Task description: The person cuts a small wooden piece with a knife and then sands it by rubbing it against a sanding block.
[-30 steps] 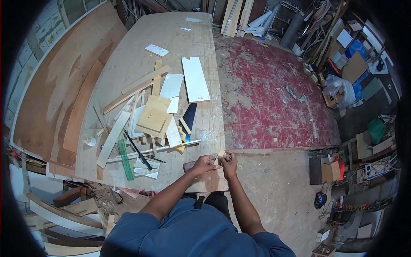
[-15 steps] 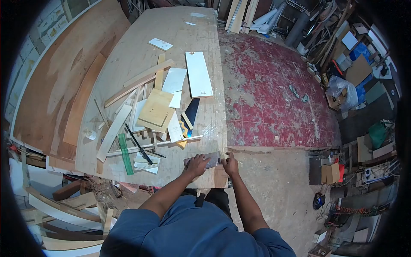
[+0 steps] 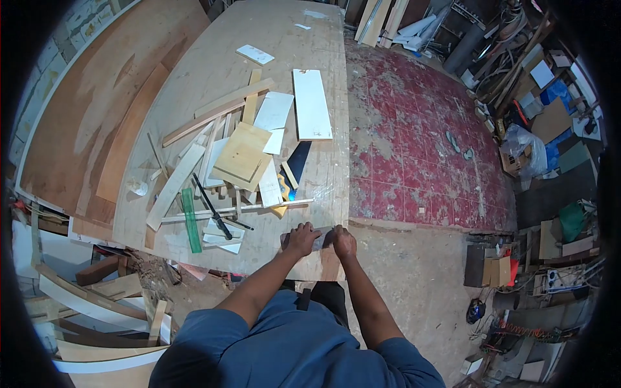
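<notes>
My left hand lies over a dark, flat block near the table's front right corner, its fingers bent around the block's upper side. Against the block's right end is my right hand, its fingers closed; whatever they hold is too small and hidden to make out. A thin white strip lies beyond my hands, beside a saw with a yellow handle. To the left are a black marker-like tool and a green ruler.
The wooden table carries a pile of offcuts, a square plywood piece and a long white board. A large brown panel stands at its left. Cardboard boxes sit on the floor at the right.
My left hand went from pinching a small light piece with my right hand to resting on the dark block. My right hand has stayed by the table edge. The view has shifted slightly.
</notes>
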